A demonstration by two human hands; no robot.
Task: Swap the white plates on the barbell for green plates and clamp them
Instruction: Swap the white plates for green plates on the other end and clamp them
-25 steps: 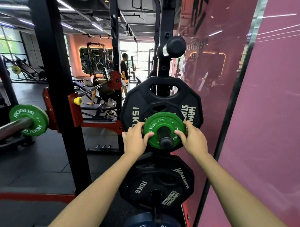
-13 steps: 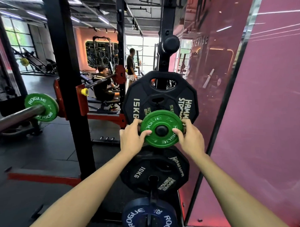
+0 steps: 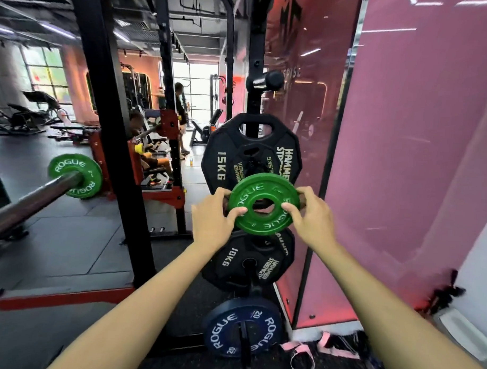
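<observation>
On the left I see a green ROGUE plate [image 3: 74, 175] on the barbell [image 3: 29, 201]. My left hand [image 3: 212, 219] and right hand [image 3: 313, 217] pinch a second green plate [image 3: 264, 204], face toward me, hole open, marked ROGUE, before the rack's black 15KG Hammer Strength plate [image 3: 224, 156]. Below hang a 10KG plate [image 3: 234, 262] and a blue ROGUE 20 [image 3: 243, 326].

I held a small green ROGUE plate [image 3: 264, 204] upright by its rim in front of the storage rack, its centre hole open. A second green plate [image 3: 75, 175] sat upright on the steel barbell [image 3: 29, 204] sleeve, to my left.
</observation>
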